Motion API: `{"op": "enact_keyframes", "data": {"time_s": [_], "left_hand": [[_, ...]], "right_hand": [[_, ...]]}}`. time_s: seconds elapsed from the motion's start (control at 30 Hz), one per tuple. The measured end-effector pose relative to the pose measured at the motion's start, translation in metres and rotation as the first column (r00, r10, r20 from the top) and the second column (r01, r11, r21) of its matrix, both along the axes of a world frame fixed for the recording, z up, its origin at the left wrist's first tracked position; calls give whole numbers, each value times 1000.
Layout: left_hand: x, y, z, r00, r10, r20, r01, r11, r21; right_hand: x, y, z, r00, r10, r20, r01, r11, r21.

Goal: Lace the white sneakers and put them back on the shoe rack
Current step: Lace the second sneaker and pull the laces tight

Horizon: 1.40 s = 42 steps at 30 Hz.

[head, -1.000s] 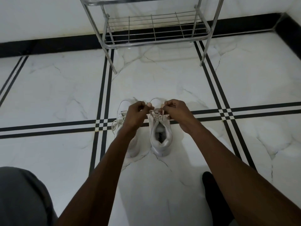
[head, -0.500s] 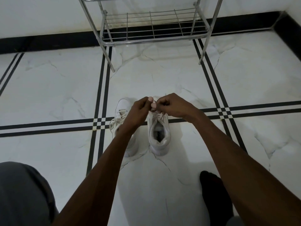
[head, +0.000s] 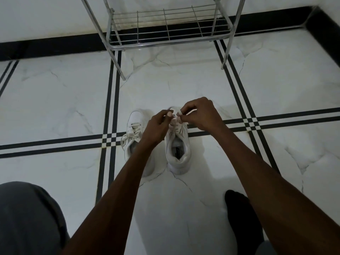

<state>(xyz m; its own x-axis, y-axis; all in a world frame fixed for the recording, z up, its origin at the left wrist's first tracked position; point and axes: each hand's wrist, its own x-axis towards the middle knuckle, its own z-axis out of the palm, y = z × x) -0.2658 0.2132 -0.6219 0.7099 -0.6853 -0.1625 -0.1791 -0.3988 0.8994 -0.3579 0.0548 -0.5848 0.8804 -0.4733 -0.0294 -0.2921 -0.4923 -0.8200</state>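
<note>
While both pinch its lace [head: 175, 117], left hand [head: 156, 128] and right hand [head: 201, 114] meet over the right sneaker [head: 177, 148].

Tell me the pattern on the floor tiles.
White marble floor with black double-line borders, in the head view.

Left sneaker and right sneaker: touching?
Cannot tell. In the head view, the left forearm crosses where the left sneaker and the right sneaker would meet.
</note>
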Motion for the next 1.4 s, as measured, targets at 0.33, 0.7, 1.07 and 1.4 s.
{"op": "enact_keyframes", "data": {"time_s": [0.33, 0.7, 1.07, 1.4], "left_hand": [[50, 30, -21, 903, 112, 415, -221, 949, 225], [39, 75, -8, 835, 179, 521, -475, 711, 518], [1, 21, -17, 820, -223, 526, -21, 908, 417], [-14, 26, -24, 837, -169, 521, -106, 883, 456]], "right_hand": [[-6, 0, -7, 992, -121, -37, 122, 847, 517], [-38, -8, -68, 892, -266, -366, 384, 873, 300], [-21, 5, -59, 981, 42, -190, -79, 978, -194], [-20, 16, -54, 975, 64, -215, -145, 910, -388]]}}
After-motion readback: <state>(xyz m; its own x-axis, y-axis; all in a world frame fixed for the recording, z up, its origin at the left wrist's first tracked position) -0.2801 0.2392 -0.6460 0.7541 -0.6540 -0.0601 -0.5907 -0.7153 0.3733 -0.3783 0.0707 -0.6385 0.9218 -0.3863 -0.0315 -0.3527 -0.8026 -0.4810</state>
